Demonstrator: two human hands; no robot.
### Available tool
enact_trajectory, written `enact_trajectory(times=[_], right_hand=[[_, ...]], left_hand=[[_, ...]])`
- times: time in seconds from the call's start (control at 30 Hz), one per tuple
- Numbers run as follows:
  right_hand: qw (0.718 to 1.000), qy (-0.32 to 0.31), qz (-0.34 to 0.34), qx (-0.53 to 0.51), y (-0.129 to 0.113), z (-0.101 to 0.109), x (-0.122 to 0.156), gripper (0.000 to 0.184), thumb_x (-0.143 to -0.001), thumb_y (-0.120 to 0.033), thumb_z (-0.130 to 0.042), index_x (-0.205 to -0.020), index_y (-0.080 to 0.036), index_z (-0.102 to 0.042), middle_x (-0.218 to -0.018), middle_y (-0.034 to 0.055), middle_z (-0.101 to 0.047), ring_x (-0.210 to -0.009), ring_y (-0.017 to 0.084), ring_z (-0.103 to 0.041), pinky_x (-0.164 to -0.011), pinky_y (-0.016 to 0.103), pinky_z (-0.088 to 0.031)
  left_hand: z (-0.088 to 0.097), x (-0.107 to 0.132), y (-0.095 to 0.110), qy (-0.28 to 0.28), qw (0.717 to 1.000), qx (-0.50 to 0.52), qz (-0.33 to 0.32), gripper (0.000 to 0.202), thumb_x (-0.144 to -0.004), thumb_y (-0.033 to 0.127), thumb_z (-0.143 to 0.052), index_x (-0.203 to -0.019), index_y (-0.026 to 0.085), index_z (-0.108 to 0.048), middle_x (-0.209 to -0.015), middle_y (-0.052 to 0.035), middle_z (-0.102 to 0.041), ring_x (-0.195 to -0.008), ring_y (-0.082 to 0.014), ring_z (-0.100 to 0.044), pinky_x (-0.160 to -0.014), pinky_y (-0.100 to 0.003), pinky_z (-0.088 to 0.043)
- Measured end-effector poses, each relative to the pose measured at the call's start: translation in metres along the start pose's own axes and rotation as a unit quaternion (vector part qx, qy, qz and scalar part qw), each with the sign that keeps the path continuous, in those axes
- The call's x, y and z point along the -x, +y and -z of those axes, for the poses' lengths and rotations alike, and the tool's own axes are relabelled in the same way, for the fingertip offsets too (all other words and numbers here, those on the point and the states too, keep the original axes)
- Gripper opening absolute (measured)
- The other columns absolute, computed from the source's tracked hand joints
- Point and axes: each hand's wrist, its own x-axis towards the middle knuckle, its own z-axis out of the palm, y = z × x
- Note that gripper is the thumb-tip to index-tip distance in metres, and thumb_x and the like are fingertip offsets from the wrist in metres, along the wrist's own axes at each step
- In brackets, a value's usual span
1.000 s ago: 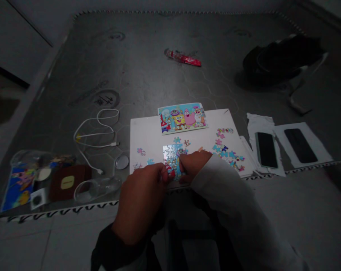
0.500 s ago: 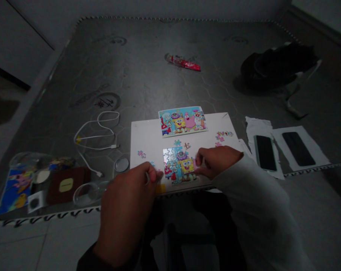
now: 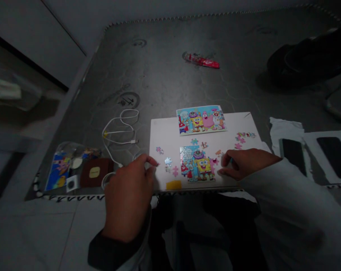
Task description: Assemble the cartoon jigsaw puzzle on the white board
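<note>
A partly joined jigsaw puzzle (image 3: 198, 165) with a yellow cartoon figure lies on a white board (image 3: 165, 135). A pink puzzle piece (image 3: 214, 162) sits at its right edge. Just right of that piece is my right hand (image 3: 241, 163), thumb and forefinger apart with nothing visible between them. My left hand (image 3: 131, 195) hovers by the board's left edge, its forefinger stretched out and a small gap to the thumb. Loose puzzle pieces (image 3: 168, 161) lie between the left hand and the puzzle. Behind the puzzle rests a printed picture card (image 3: 201, 120) of the cartoon figures.
To the left are a white cable (image 3: 119, 142), a brown box (image 3: 94, 172) and a blue picture bag (image 3: 59, 171). Two phones (image 3: 293, 154) lie at right on white sheets. A red wrapper (image 3: 203, 61) and a dark bag (image 3: 300, 64) are farther back.
The view has swung left, so everything appears farther right. My right hand has drawn back from the puzzle's right edge. The left hand has moved left, away from the puzzle, uncovering loose pieces.
</note>
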Motion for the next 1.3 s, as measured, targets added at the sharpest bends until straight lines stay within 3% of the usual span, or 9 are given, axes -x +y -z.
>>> enact_trajectory(times=[0.17,0.3,0.4,0.5,0.77,1.0,1.1,1.2,1.3], right_hand=[[1.0,-0.001,0.013,0.02,-0.012,-0.002,-0.001,0.027,-0.087,-0.046,-0.059,-0.102,-0.025,-0.067,-0.097,0.008,-0.075,-0.085,0.029,-0.069,-0.072,0.042,-0.045],[0.995,-0.03,0.087,0.023,-0.032,-0.004,0.007,0.027,-0.088,-0.045,-0.056,-0.102,-0.024,-0.066,-0.103,0.0094,-0.076,-0.09,0.029,-0.071,-0.074,0.041,-0.047],[0.992,0.048,0.111,0.031,-0.051,-0.008,0.021,0.02,-0.088,-0.038,-0.06,-0.1,-0.024,-0.068,-0.101,0.0077,-0.077,-0.096,0.027,-0.072,-0.086,0.042,-0.047],[0.989,0.081,0.12,0.026,-0.064,-0.01,0.033,0.019,-0.085,-0.038,-0.066,-0.096,-0.023,-0.071,-0.093,0.0072,-0.078,-0.092,0.025,-0.073,-0.089,0.039,-0.047],[0.993,0.032,0.108,0.018,-0.06,-0.001,0.028,0.025,-0.088,-0.04,-0.064,-0.103,-0.022,-0.072,-0.099,0.0104,-0.077,-0.096,0.026,-0.072,-0.095,0.043,-0.046],[0.986,0.078,0.144,-0.032,-0.086,-0.017,0.035,0.026,-0.093,-0.03,-0.052,-0.1,-0.021,-0.075,-0.095,0.0123,-0.078,-0.094,0.026,-0.072,-0.099,0.047,-0.046],[0.986,0.038,0.16,-0.021,-0.1,-0.023,0.039,0.034,-0.095,-0.03,-0.043,-0.1,-0.022,-0.075,-0.097,0.0063,-0.079,-0.094,0.023,-0.072,-0.097,0.044,-0.049],[0.987,0.073,0.143,0.005,-0.106,-0.026,0.042,0.034,-0.095,-0.034,-0.043,-0.093,-0.026,-0.076,-0.093,-0.0002,-0.08,-0.087,0.02,-0.072,-0.093,0.04,-0.052],[0.986,0.098,0.129,0.024,-0.101,-0.023,0.042,0.032,-0.094,-0.04,-0.045,-0.093,-0.029,-0.075,-0.09,-0.001,-0.079,-0.086,0.02,-0.073,-0.092,0.039,-0.053]], left_hand=[[-0.001,0.001,0.003,-0.01,1.0,0.002,-0.009,0.018,-0.093,0.031,-0.055,-0.105,0.031,-0.069,-0.083,-0.002,-0.073,-0.073,-0.0221,-0.065,-0.059,-0.029,-0.03],[-0.001,0.005,0.01,-0.019,1.0,0.0,-0.023,0.018,-0.094,0.033,-0.054,-0.103,0.031,-0.07,-0.084,-0.001,-0.074,-0.077,-0.0223,-0.067,-0.061,-0.03,-0.03],[0.0,0.007,0.015,-0.026,0.999,0.001,-0.027,0.018,-0.095,0.034,-0.054,-0.103,0.032,-0.07,-0.084,-0.0005,-0.074,-0.075,-0.0221,-0.068,-0.06,-0.03,-0.03],[0.001,0.008,0.017,-0.036,0.999,-0.004,-0.027,0.018,-0.094,0.04,-0.055,-0.102,0.032,-0.07,-0.083,-0.0004,-0.075,-0.075,-0.0232,-0.068,-0.059,-0.03,-0.029],[0.002,0.005,0.021,-0.066,0.997,-0.035,-0.023,0.033,-0.092,0.057,-0.053,-0.084,0.03,-0.07,-0.07,-0.0019,-0.071,-0.072,-0.0269,-0.067,-0.057,-0.031,-0.03],[-0.001,0.004,0.02,-0.05,0.997,-0.04,-0.042,0.039,-0.091,0.06,-0.051,-0.076,0.027,-0.066,-0.065,-0.0014,-0.068,-0.066,-0.0244,-0.065,-0.056,-0.031,-0.03],[-0.002,0.003,0.02,-0.038,0.997,-0.044,-0.046,0.036,-0.092,0.058,-0.052,-0.078,0.027,-0.067,-0.064,-0.0024,-0.067,-0.065,-0.0246,-0.065,-0.054,-0.031,-0.03],[-0.003,0.003,0.02,-0.032,0.997,-0.038,-0.055,0.034,-0.092,0.055,-0.052,-0.079,0.027,-0.067,-0.066,-0.0036,-0.068,-0.064,-0.0253,-0.065,-0.054,-0.031,-0.031],[-0.002,0.004,0.021,-0.033,0.997,-0.031,-0.061,0.035,-0.093,0.054,-0.051,-0.078,0.027,-0.067,-0.064,-0.0037,-0.068,-0.062,-0.0248,-0.064,-0.055,-0.031,-0.032]])
